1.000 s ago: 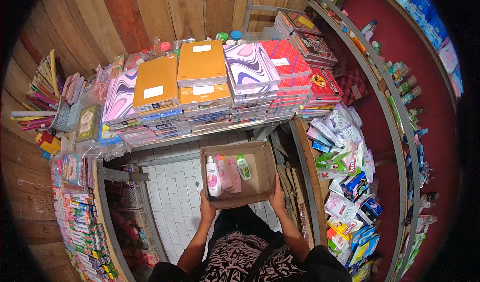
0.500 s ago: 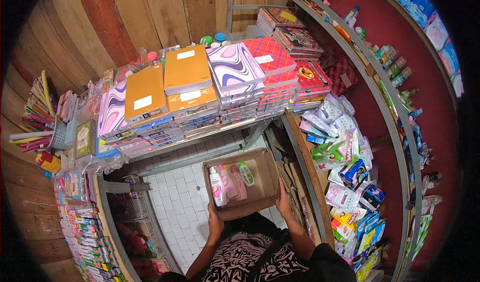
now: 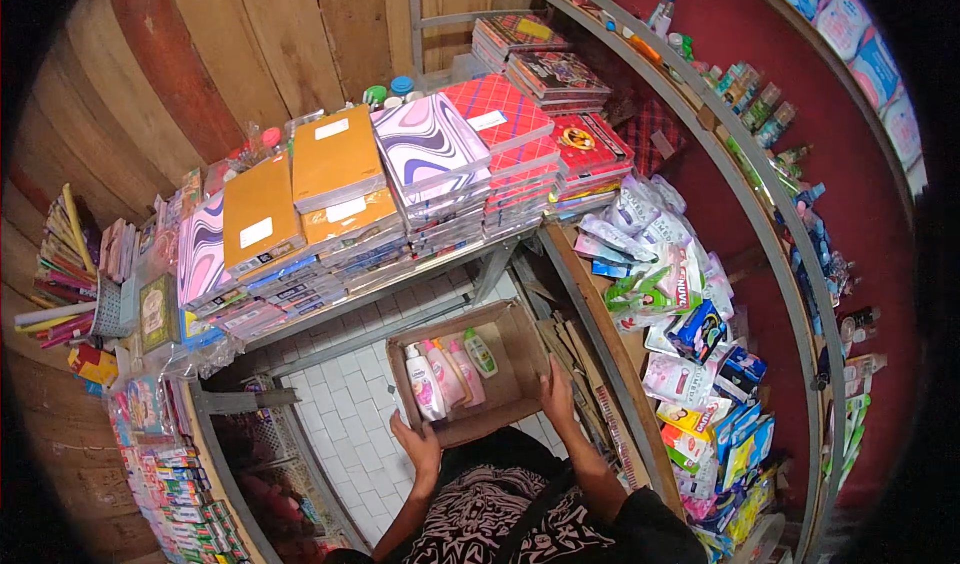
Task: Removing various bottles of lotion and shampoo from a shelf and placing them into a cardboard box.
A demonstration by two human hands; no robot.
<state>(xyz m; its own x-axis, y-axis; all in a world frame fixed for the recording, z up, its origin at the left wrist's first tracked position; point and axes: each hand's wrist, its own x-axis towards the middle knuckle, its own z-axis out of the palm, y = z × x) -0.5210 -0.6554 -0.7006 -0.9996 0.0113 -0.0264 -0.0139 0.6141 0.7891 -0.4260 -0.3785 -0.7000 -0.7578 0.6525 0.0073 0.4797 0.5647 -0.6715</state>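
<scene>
An open cardboard box (image 3: 519,396) is held in front of my body. My left hand (image 3: 421,451) is at its near left corner, thumb and fingers spread more loosely along the side. On the right side, my right hand (image 3: 557,396) grips the box wall. Inside, toward the left, stand or lean a white pump bottle (image 3: 423,386), two pink bottles (image 3: 462,374) and a green bottle (image 3: 480,352). The right half of the box shows bare cardboard. The fingers beneath the box are hidden.
Stacked notebooks (image 3: 340,159) fill the table ahead. Shelves at right hold heaped packets (image 3: 690,379) and small bottles (image 3: 770,114). Toothpaste-like boxes (image 3: 185,494) are piled at left. White floor tiles (image 3: 340,404) show below, with flattened cardboard (image 3: 590,394) beside the right shelf.
The view has turned slightly, shifting the shelves and notebooks left in the picture. My left hand's fingers have spread on the box corner. The bottles stay in the box.
</scene>
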